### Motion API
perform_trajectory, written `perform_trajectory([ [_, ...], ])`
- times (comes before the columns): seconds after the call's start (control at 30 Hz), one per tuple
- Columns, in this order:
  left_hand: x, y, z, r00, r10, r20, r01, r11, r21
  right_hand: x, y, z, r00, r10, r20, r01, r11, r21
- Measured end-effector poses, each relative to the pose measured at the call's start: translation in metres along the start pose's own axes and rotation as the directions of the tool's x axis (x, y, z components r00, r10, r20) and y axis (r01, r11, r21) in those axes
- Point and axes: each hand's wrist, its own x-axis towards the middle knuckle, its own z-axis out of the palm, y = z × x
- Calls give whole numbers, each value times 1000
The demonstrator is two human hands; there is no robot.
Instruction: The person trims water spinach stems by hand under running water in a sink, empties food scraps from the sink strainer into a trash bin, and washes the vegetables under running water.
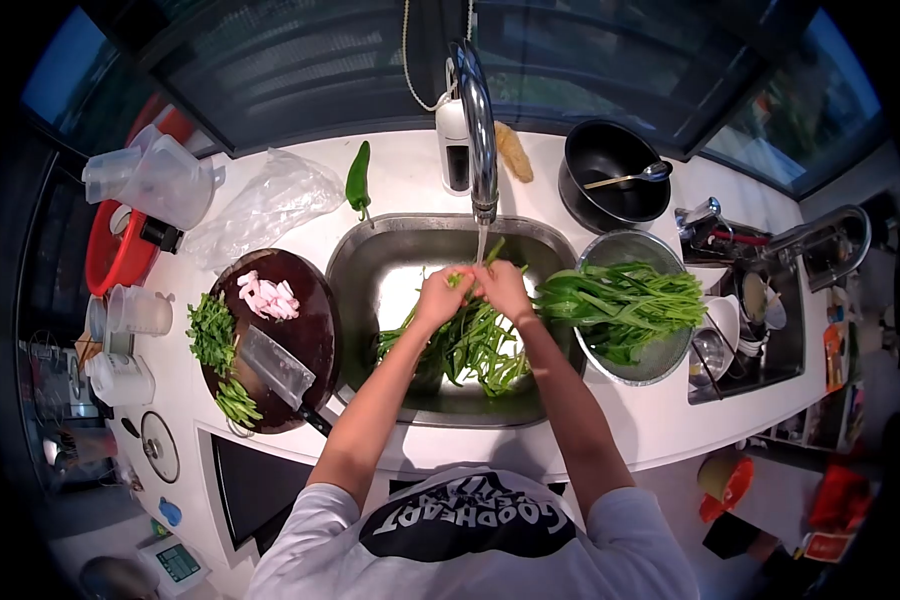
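Under the running tap [482, 140], my left hand [445, 296] and my right hand [504, 287] meet over the steel sink [355, 262]. Both have their fingers closed around green vegetable stems, partly hidden by the hands. More loose green stems [470, 345] lie in the sink below my wrists. To the right, a colander [620, 376] holds a heap of long leafy greens [630, 300], some leaves hanging over the sink's edge.
Left of the sink, a round cutting board [315, 270] carries a cleaver [278, 368], pale pink meat pieces [267, 297] and chopped greens [211, 335]. Behind stand a green pepper [358, 178], a plastic bag [270, 205] and a black pot [595, 205] with a spoon.
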Motion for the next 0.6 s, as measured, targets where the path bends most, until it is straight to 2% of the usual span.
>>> perform_trajectory([
  [0.07, -3, 13, 1, 998, 38, -50, -42, 996, -78, -1, -40, -10, 987, -148, -56, 150, 988, 27],
  [0.17, -7, 26, -2, 989, 120, -84, -129, 985, -111, 6, -65, -14, 962, -246, -116, 235, 967, -101],
  [0.2, -9, 30, -4, 985, 150, -88, -159, 982, -107, 7, -68, -16, 966, -221, -133, 216, 975, -56],
  [0.27, -16, 34, -15, 994, 106, 33, -104, 993, -47, 7, -74, -22, 972, -172, -162, 180, 983, 34],
  [0.3, -21, 34, -21, 993, 79, 89, -78, 997, -15, -2, -98, -34, 984, -66, -164, 92, 984, 154],
  [0.4, -39, 10, -27, 987, 138, 84, -146, 983, 106, -5, -113, -63, 970, -104, -222, 144, 974, 174],
  [0.43, -43, -3, -29, 994, 83, 69, -88, 993, 74, -6, -116, -70, 962, -100, -255, 158, 962, 222],
  [0.47, -45, -15, -33, 994, 94, 58, -103, 979, 175, -8, -119, -78, 953, -94, -289, 174, 948, 268],
  [0.53, -52, -33, -42, 992, 120, 34, -124, 923, 364, -19, -136, -98, 922, -91, -377, 194, 950, 244],
  [0.57, -56, -37, -44, 999, -16, -42, 30, 935, 354, -21, -140, -106, 912, -98, -399, 205, 950, 235],
  [0.6, -58, -35, -45, 991, 9, -131, 37, 938, 345, -23, -143, -111, 902, -105, -419, 215, 950, 225],
])
